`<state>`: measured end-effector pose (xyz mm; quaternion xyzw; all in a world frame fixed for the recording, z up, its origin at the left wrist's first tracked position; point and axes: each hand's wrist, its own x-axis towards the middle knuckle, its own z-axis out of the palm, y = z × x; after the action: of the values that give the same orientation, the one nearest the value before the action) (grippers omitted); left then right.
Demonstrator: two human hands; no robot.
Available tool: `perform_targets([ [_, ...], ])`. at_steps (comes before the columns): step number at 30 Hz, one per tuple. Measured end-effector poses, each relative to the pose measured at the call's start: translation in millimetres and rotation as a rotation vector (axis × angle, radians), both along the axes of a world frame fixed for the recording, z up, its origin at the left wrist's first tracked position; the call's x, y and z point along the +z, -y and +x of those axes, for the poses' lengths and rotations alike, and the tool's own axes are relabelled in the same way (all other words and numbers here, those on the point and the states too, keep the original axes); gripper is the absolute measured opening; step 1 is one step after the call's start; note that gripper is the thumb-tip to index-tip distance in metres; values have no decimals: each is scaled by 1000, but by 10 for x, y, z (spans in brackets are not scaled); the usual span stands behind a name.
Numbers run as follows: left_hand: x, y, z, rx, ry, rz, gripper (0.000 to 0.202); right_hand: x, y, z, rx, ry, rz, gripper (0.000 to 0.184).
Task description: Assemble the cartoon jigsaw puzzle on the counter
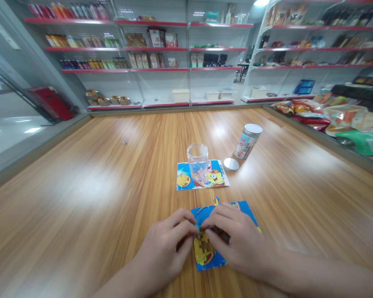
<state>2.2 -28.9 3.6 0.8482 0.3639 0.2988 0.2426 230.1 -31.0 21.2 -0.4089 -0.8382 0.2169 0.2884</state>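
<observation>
A partly assembled jigsaw puzzle [219,260] lies flat near the front of the table, blue with a yellow burger picture. Wood shows through a gap on its left side. My left hand [170,238] is closed, its curled fingertips pressed at the puzzle's left edge. Over the middle and right of the puzzle is my right hand [239,236], thumb and fingers pinched together beside the gap, apparently on a puzzle piece mostly hidden by the fingers. One loose piece [216,200] sits at the top edge. Farther back lies a cartoon reference picture [183,179].
An open clear plastic jar [198,155] stands on the picture. Right of it are a silver lid [231,164] and a printed canister [247,142]. A tiny object [124,142] lies far left. Snack bags [342,118] fill the right side; stocked shelves [155,49] stand behind the table.
</observation>
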Motion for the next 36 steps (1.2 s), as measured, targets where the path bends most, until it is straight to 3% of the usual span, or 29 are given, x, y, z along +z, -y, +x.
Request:
perform_targets([
  [7,4,6,-2,7,-10,-4,17,16,38,6,11,73,9,11],
  [36,28,5,6,3,-29,-10,17,-26,28,1,23,36,4,13],
])
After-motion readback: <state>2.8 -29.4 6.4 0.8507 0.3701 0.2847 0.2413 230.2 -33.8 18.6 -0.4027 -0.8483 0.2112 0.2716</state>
